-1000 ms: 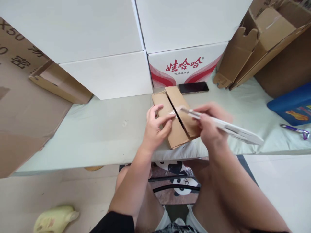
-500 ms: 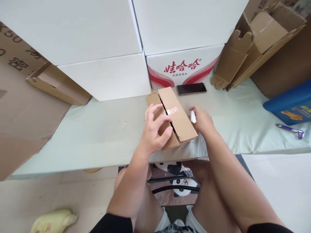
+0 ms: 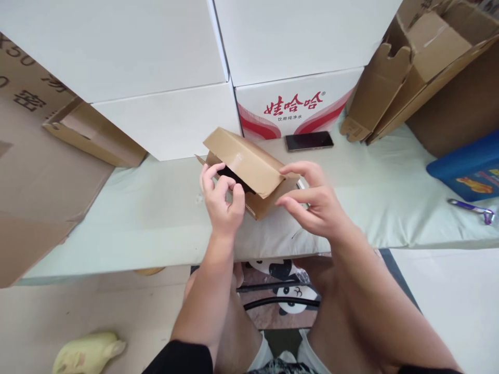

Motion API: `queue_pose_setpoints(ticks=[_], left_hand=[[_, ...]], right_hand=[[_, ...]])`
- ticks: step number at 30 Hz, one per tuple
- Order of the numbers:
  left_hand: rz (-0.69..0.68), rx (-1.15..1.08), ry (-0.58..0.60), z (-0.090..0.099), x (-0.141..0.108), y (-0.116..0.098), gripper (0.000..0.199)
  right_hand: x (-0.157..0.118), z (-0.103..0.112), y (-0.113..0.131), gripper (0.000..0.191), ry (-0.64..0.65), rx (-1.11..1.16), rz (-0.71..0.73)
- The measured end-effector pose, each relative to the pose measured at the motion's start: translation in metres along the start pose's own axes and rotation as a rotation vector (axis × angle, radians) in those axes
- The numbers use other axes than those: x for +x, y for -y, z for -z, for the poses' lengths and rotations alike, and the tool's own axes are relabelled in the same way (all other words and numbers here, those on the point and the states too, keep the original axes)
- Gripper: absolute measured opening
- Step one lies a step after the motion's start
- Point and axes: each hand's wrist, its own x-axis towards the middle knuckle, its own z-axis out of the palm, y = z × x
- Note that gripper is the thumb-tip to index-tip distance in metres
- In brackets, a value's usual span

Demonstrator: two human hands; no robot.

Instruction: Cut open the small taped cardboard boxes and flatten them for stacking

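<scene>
Currently I have both bare hands at a small, brown cardboard box (image 3: 249, 171), which lies tilted between the fingers of one and the fingers of the other, its dark opening showing just beyond my left fingertips. From where I watch, the left hand (image 3: 223, 203) has its fingers bent over the near-left side of the box, thumb close to the index finger; I cannot tell whether they pinch the cardboard or merely rest against it. On the right hand (image 3: 312, 200) I see the fingers parted wide, the upper fingertip at the corner of a raised brown flap (image 3: 239, 157) and the lower ones beside the end of the box.

Just past the right fingers I find a flat black phone (image 3: 309, 141), and beyond it a white carton with red lettering and red curves (image 3: 292, 106). Well to the right of those same fingers I have a blue container with a printed picture (image 3: 468, 169), with a slim purple and silver tool (image 3: 470, 206) just nearer than it. Below my fingers, pale green cloth (image 3: 167, 213) covers the surface. Far down and left of the left fingers, I see a soft-looking yellow object (image 3: 86, 353) on the floor.
</scene>
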Motion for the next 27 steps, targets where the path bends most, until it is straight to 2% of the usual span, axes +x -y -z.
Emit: queue_pose_setpoints(ticks=[3, 9, 12, 16, 20, 24, 27], left_hand=[[-0.02, 0.037, -0.048, 0.001, -0.001, -0.002, 0.024], [-0.161, 0.08, -0.211, 0.003, -0.002, -0.017, 0.039], [-0.182, 0.086, -0.187, 0.006, -0.004, -0.026, 0.044], [-0.205, 0.122, -0.116, 0.009, -0.009, -0.038, 0.046], [-0.24, 0.114, -0.083, 0.011, -0.007, -0.048, 0.04], [-0.136, 0.114, -0.002, 0.019, 0.006, -0.051, 0.041], [0.06, 0.083, 0.02, 0.032, 0.018, -0.049, 0.036]], right_hand=[[-0.002, -0.006, -0.006, 0.025, 0.072, -0.088, -0.011], [-0.005, -0.01, -0.012, 0.028, 0.08, -0.14, -0.095], [-0.004, -0.019, -0.002, 0.022, 0.072, -0.218, -0.087], [-0.001, -0.032, 0.012, 0.024, 0.065, -0.254, -0.108], [-0.001, -0.032, 0.014, 0.025, -0.008, -0.239, -0.18], [-0.003, -0.028, 0.01, 0.023, -0.097, -0.184, -0.199], [-0.004, -0.029, 0.009, 0.02, -0.133, -0.146, -0.165]])
